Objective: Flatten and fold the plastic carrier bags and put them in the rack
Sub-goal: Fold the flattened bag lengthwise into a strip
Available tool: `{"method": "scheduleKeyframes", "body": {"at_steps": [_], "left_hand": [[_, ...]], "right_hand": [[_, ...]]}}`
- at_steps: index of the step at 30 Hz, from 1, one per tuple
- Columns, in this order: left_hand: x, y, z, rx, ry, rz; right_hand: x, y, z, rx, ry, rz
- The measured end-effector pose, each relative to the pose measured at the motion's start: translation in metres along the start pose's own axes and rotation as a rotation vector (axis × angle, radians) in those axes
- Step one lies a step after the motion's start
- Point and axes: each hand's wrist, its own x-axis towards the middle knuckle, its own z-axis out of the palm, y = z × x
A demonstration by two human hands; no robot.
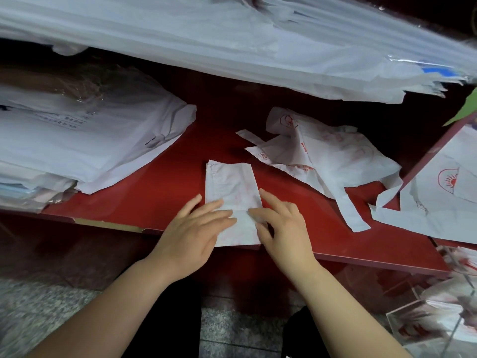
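White crinkly film under both palms — pressing the folded bag (232,187), a narrow rectangular strip, onto the glossy red shelf (160,182). Holding its near left edge down with the left hand (191,233), fingers straight and spread; pinning its right edge with the right hand (281,228), fingers lightly bent, tips down. Leaving a crumpled red-printed bag (322,156) beyond the right hand — a smooth flat stack (90,140) beyond the left.
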Motion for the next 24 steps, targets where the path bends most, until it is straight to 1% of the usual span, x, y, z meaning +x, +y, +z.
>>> {"method": "scheduleKeyframes", "body": {"at_steps": [3,5,7,9,10,12,14,16,18,21,24], "left_hand": [[-0.009,-0.002,-0.003,0.021,-0.101,0.046],[-0.014,-0.004,-0.003,0.036,-0.110,0.064],[-0.019,-0.005,-0.001,0.003,-0.057,0.056],[-0.025,-0.006,0.001,-0.041,0.014,0.032],[-0.027,-0.005,0.001,-0.072,0.043,0.014],[-0.030,-0.001,0.000,-0.159,0.101,-0.037],[-0.029,0.004,-0.004,-0.275,0.175,-0.132],[-0.027,0.009,-0.008,-0.390,0.235,-0.273],[-0.020,0.013,-0.011,-0.435,0.282,-0.398],[-0.008,0.015,-0.014,-0.383,0.315,-0.489],[-0.001,0.013,-0.013,-0.288,0.314,-0.573]], "right_hand": [[-0.004,0.004,-0.005,-0.063,-0.086,-0.102],[-0.008,0.006,-0.010,-0.075,-0.182,-0.148],[-0.014,0.010,-0.014,-0.097,-0.263,-0.200],[-0.021,0.014,-0.017,-0.147,-0.295,-0.259],[-0.025,0.017,-0.017,-0.153,-0.285,-0.277],[-0.031,0.021,-0.017,-0.083,-0.235,-0.271],[-0.034,0.021,-0.017,0.035,-0.170,-0.217],[-0.033,0.020,-0.016,0.143,-0.114,-0.134],[-0.028,0.017,-0.016,0.218,-0.070,-0.040],[-0.019,0.009,-0.015,0.318,-0.035,0.137],[-0.014,0.005,-0.011,0.364,-0.001,0.258]]}}
